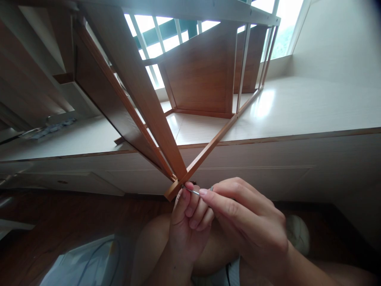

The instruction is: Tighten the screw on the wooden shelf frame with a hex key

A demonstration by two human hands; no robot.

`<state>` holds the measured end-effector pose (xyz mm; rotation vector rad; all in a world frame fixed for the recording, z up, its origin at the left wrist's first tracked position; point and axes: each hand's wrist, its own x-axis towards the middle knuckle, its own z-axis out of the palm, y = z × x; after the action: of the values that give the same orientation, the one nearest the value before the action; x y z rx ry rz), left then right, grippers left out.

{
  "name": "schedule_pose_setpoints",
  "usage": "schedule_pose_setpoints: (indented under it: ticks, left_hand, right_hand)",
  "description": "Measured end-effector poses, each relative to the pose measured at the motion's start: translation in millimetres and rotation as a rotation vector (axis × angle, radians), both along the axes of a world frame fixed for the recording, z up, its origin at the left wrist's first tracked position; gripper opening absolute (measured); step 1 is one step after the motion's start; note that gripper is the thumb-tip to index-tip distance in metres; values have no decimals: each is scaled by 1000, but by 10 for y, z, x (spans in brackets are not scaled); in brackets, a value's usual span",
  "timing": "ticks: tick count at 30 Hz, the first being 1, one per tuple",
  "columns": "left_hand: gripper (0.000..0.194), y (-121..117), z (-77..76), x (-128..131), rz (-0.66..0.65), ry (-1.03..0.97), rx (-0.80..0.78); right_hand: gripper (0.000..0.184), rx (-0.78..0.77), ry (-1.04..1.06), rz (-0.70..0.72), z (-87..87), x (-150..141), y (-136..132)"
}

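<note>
A wooden frame (212, 146) with slats and panels stands tilted on a white ledge, one corner reaching out over the edge towards me. My right hand (250, 214) pinches a thin metal hex key (195, 192) between thumb and fingers, its bent end showing at the fingertips. The key's other end meets the frame's near corner. There my left hand (192, 222) is closed, thumb and forefinger pinched around the key's tip. Whatever fastener sits between those fingers is too small and covered to make out. A broad wooden board (154, 103) joins the frame at this corner.
The white ledge (321, 107) runs across the view, with cabinet fronts (253, 174) below it. Behind the frame is a bright window (285, 35). My bent legs are beneath my hands. A pale plastic-looking package (86, 260) lies on the dark floor at lower left.
</note>
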<state>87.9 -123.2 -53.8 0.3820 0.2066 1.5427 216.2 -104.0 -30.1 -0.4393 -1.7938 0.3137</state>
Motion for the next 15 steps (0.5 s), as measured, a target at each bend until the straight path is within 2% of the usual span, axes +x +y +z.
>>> schedule_pose_setpoints:
  ticks: [6, 11, 15]
  left_hand:
    - [11, -19, -4, 6, -33, -68, -11]
    - [11, -20, 3, 8, -20, -61, -26]
    - [10, -38, 2, -9, -17, -54, -68]
  right_hand:
    - [32, 46, 0, -144, -39, 13, 9]
    - [31, 51, 9, -102, -45, 0, -1]
    - [38, 24, 76, -57, -43, -27, -13]
